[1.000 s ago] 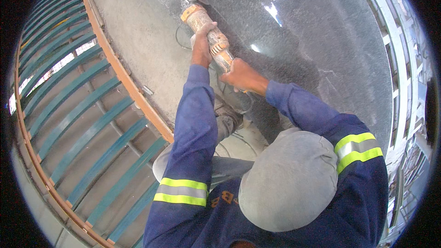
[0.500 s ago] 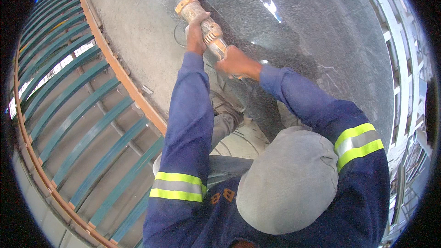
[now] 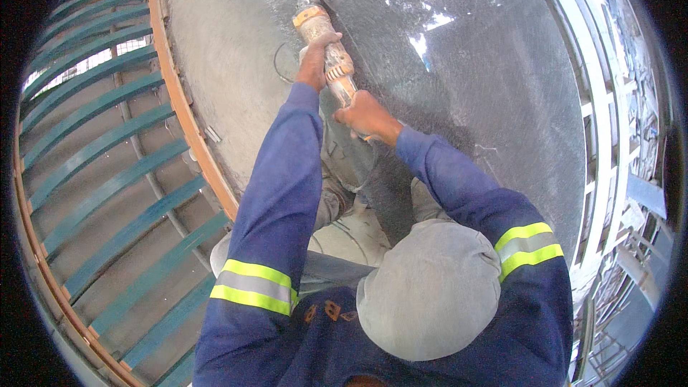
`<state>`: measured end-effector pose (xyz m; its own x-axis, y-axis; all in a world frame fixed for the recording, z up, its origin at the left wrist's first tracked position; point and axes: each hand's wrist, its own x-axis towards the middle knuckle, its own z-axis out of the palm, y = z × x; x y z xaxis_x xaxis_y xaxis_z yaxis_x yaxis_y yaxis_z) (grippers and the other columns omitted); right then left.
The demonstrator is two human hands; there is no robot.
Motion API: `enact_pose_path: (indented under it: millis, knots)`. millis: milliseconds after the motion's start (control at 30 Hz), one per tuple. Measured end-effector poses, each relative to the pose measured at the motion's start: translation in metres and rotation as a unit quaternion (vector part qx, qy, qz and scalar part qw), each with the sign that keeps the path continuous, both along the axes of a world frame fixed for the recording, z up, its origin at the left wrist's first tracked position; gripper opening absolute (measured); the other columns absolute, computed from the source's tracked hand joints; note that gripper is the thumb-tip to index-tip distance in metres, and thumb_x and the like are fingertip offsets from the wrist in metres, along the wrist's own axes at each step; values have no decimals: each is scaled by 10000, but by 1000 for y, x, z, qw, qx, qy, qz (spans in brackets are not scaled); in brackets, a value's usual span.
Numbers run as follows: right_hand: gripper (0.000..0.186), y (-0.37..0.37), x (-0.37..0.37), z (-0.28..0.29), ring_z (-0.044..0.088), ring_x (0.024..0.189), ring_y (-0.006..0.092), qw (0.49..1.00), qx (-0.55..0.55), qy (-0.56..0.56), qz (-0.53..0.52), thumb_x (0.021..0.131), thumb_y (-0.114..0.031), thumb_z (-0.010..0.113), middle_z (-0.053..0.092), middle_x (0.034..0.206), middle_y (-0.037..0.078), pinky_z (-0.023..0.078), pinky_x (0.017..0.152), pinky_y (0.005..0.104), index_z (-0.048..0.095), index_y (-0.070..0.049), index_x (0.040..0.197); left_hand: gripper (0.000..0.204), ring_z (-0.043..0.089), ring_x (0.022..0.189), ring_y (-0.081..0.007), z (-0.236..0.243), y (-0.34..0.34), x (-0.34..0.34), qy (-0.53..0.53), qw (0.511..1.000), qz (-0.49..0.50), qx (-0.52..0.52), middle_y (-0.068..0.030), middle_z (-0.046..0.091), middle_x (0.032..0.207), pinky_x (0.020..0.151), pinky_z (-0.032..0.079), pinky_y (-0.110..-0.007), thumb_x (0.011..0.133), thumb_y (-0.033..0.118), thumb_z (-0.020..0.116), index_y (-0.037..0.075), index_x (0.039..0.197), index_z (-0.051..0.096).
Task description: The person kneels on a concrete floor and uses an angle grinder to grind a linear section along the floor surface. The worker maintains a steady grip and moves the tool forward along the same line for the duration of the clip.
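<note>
While the right hand (image 3: pixel 365 115) grips the rear handle, the left hand (image 3: pixel 314 64) clamps the angle grinder (image 3: pixel 326 50) (yellow, dusty) against the dark stone slab (image 3: pixel 466 64); advise steady pressure, level disc.

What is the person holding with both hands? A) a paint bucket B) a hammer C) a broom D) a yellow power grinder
D: the left hand and the right hand both grip a yellow power grinder pressed onto the dark stone slab.
</note>
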<state>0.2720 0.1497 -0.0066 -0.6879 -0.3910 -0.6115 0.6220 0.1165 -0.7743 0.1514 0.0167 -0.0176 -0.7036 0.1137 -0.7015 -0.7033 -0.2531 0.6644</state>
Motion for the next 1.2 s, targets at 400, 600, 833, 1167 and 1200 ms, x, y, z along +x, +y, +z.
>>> enact_pose_path:
  millis: [400,600,833,1167,1200]
  knots:
    - [267,9,10,12,638,494,222,1000,-2,-16,-10,791,-157,666,635,596,151,475,457,390,640,108,793,341,629,610,-213,20,19,15,-3,996,43,-82,-76,589,777,542,548,-366,753,198,729,34,1010,577]
    - [249,11,10,17,657,516,223,1000,-12,-12,-20,778,-137,656,646,623,160,492,472,386,638,110,801,328,627,587,-216,10,14,12,-21,997,47,-61,-75,585,766,529,546,-364,760,189,731,33,1000,570]
    - [265,10,9,7,664,524,240,1000,-1,-2,-13,775,-133,659,653,642,169,502,485,387,635,126,825,392,659,601,-278,0,10,10,-7,998,25,-60,-125,600,758,537,585,-421,802,216,716,26,1077,510]
    - [324,7,0,6,676,545,248,1000,18,18,11,784,-166,681,669,671,179,514,512,396,646,144,870,361,656,598,-269,-6,4,-3,-11,999,-1,-42,-114,607,763,554,591,-428,811,214,704,28,1063,525]
    - [329,8,-1,6,679,551,249,1000,15,10,5,783,-169,682,670,674,182,516,517,396,648,145,874,358,656,600,-266,-3,6,-3,-22,999,-6,-39,-112,604,762,554,591,-426,812,212,703,28,1062,525]
